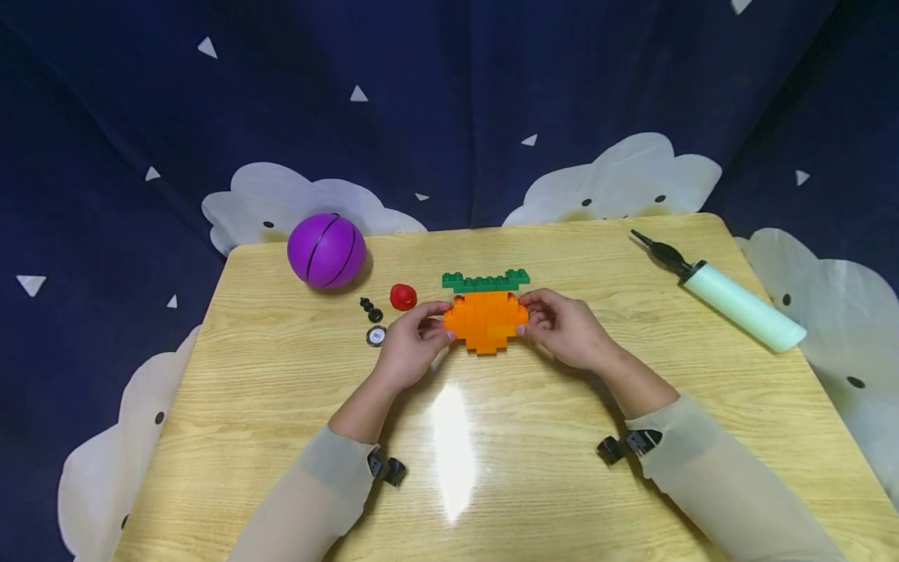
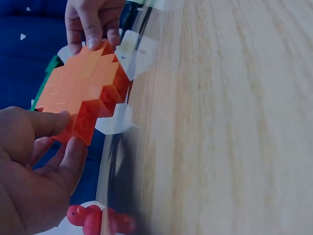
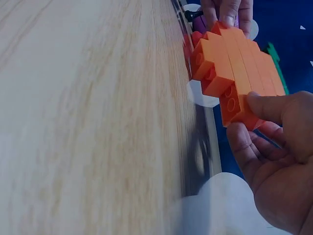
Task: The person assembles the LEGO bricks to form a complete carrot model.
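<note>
Both hands hold a flat carrot-like shape built of orange toy building bricks (image 1: 486,321), stepped at its edges. My left hand (image 1: 412,347) pinches its left end between thumb and fingers. On the opposite end, my right hand (image 1: 570,332) does the same. Green bricks (image 1: 485,284) form a wide strip along the far side of the orange part. In the left wrist view the orange bricks (image 2: 83,83) show hollow undersides and slant between the two hands. The right wrist view shows the right thumb on the upper face of the orange bricks (image 3: 237,58).
Left of the bricks are a small red toy duck (image 1: 403,297), a black chess-like piece (image 1: 371,310) and a round poker chip (image 1: 376,336). A purple ball (image 1: 326,250) stands at the back left. At the right of the wooden table (image 1: 534,484) lies a hand pump (image 1: 740,306).
</note>
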`<state>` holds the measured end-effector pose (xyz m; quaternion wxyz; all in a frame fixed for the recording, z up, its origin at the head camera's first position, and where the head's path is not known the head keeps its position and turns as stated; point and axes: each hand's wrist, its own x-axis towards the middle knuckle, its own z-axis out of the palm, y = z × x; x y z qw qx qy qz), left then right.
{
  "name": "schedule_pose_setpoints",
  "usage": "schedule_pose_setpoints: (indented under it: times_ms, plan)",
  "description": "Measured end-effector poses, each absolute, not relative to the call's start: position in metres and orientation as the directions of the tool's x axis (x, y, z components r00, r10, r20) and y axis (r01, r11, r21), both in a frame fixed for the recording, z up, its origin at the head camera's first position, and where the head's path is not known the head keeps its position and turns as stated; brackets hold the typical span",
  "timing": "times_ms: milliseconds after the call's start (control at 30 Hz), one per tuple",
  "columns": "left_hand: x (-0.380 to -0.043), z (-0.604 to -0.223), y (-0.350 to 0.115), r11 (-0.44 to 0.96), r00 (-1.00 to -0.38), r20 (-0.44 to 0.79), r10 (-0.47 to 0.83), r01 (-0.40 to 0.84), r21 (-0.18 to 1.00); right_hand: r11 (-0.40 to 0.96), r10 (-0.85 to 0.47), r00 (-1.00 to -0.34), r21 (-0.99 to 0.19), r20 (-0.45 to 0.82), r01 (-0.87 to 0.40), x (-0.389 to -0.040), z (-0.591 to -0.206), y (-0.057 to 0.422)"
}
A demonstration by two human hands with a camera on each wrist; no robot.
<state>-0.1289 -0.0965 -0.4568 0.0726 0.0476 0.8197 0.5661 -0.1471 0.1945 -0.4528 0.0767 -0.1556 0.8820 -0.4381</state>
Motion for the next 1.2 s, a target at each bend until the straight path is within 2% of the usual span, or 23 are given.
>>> schedule_pose_setpoints:
  times_ms: [867, 1200]
  plan:
    - [-0.143, -0.465, -0.093, 0.555, -0.981, -0.021, 0.194, 0.093, 0.827, 0.671, -0.372, -0.927, -0.706, -0.057, -0.226, -0.161, -0.456, 0.193]
    - [-0.143, -0.467, -0.091, 0.616, -0.976, -0.074, 0.205, 0.07, 0.785, 0.678, -0.379, -0.921, -0.705, -0.094, -0.207, -0.161, -0.459, 0.195]
